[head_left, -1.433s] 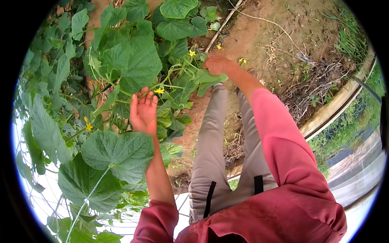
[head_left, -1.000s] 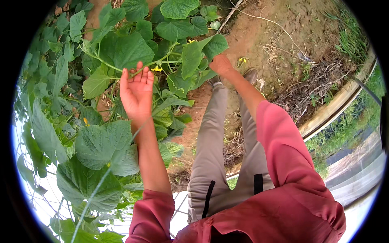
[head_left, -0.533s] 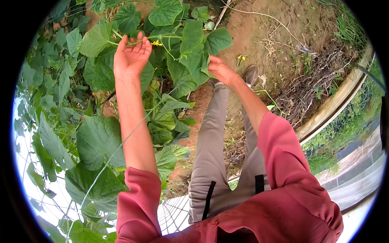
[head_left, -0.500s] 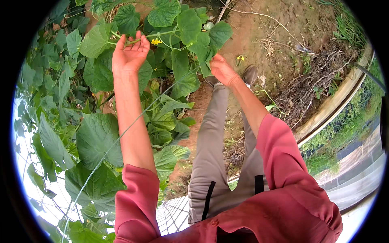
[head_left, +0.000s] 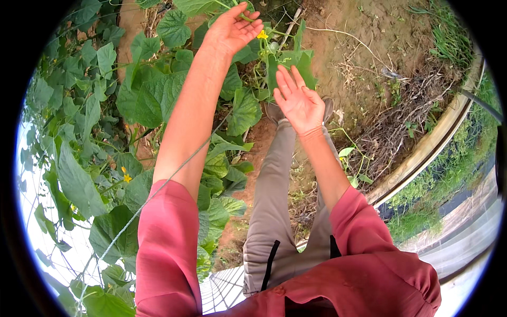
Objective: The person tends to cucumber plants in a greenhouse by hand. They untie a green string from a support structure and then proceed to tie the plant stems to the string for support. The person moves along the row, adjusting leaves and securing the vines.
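Note:
At the upper middle, my left hand (head_left: 230, 33) is palm up with its fingers loosely curved. A green cucumber vine stem (head_left: 246, 18) crosses between the thumb and fingers, and the grip looks light. Just off the fingertips is a yellow flower (head_left: 262, 35) on the same vine. My right hand (head_left: 302, 108) is palm up and open, its fingers apart and holding nothing. Its fingertips overlap the lower part of a broad green leaf (head_left: 290, 57); I cannot tell whether they touch it.
Dense cucumber foliage (head_left: 150, 98) fills the left side. A pale twine (head_left: 124, 230) runs diagonally past my left arm. Bare soil (head_left: 338, 53) lies at the upper right, with dry stalks (head_left: 401, 121) beside a curved pale edge (head_left: 422, 169). My shoes (head_left: 274, 112) stand below the right hand.
My left hand has moved right and away from me, the vine and its flower shifting with it. My right hand has let go of the leaf's edge, turned palm up and opened.

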The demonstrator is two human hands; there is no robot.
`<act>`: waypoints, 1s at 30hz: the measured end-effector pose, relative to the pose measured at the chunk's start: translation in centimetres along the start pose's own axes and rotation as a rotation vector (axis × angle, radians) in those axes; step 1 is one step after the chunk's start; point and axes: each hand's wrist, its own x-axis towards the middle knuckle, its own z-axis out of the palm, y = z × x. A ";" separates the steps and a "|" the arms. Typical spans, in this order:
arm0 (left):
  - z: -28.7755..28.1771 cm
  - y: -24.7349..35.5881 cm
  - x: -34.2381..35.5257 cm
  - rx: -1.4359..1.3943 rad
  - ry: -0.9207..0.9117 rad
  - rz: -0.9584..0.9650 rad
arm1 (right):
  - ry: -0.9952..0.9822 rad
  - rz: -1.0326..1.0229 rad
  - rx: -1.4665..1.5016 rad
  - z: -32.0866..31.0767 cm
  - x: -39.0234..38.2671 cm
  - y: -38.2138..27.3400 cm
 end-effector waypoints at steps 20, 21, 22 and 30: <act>-2.9 -4.3 -13.1 0.456 -0.112 0.149 | 0.070 -0.118 -1.695 8.2 -2.7 -0.5; -5.1 -4.5 -14.1 0.426 0.026 0.253 | 0.064 -0.058 -1.757 7.6 -3.5 0.1; -7.0 -5.1 -15.3 0.392 0.163 0.356 | -0.005 -0.050 -1.792 6.0 -4.7 0.5; -8.5 -15.1 -27.0 0.258 0.456 0.345 | -0.190 0.160 -2.141 4.5 -12.6 6.0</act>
